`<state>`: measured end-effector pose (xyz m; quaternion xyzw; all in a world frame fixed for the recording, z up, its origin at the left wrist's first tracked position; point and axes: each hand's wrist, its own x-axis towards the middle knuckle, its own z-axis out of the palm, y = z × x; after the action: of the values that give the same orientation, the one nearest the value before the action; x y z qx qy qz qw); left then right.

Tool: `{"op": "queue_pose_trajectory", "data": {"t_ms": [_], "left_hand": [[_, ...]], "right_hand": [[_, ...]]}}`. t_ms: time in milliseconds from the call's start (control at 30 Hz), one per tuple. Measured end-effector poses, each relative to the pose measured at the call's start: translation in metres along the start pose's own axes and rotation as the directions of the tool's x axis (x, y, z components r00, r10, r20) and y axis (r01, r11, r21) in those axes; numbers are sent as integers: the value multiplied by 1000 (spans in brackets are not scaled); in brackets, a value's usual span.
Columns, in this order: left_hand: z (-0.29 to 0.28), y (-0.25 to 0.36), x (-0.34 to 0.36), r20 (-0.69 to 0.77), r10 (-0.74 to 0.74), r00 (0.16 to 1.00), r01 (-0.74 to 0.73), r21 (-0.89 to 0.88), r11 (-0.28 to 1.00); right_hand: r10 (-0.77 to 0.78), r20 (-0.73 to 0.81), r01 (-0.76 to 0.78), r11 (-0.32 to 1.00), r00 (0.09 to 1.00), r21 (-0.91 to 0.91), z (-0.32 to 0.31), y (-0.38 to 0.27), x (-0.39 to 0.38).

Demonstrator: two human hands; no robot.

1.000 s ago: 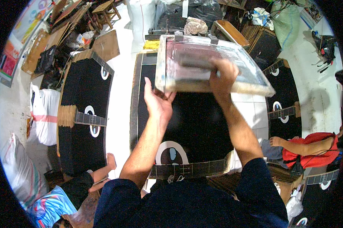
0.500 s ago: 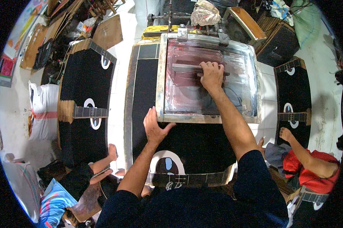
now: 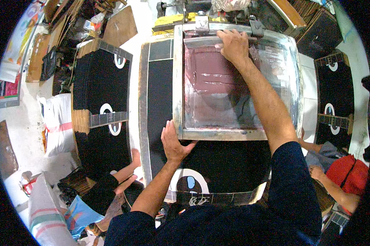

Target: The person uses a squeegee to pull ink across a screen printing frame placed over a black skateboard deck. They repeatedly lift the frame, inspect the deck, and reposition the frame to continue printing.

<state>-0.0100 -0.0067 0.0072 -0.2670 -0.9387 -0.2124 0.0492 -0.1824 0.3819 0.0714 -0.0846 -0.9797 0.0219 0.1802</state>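
A screen-printing frame (image 3: 178,88) of pale, stained wood lies over a black printed panel (image 3: 230,162). Near me the panel shows a white ring with a blue spot. Dark reddish-brown ink (image 3: 213,71) covers the left part of the mesh. My right hand (image 3: 235,46) grips a squeegee (image 3: 201,42) that lies crosswise at the far end of the mesh; the fingers wrap over its top. At the frame's near left corner rests my left hand (image 3: 176,144), its fingers stretched along the side and its thumb spread along the near edge.
Metal clamps (image 3: 201,23) hold the frame's far edge. Stacks of black panels stand at the left (image 3: 99,82) and right (image 3: 336,90). A person in red (image 3: 349,176) sits at the right, another person's legs (image 3: 125,170) reach in at the left. A white sack (image 3: 60,123) leans by the wall.
My right hand has pushed the squeegee away from me to the mesh's far end, leaving a broad ink layer behind. My left hand stays at the frame's corner. The view has shifted slightly.
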Motion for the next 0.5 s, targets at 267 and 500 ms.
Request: {"op": "queue_pose_trajectory", "data": {"t_ms": [267,500], "left_hand": [[2,2,-3,16,-22,1000,21,35,999],[-1,2,-10,35,-38,999,38,6,999]], "right_hand": [[-347,-28,348,932,937,100,-2,-2,-43],[-160,46,157,985,986,74,-42,-14,-120]]}}
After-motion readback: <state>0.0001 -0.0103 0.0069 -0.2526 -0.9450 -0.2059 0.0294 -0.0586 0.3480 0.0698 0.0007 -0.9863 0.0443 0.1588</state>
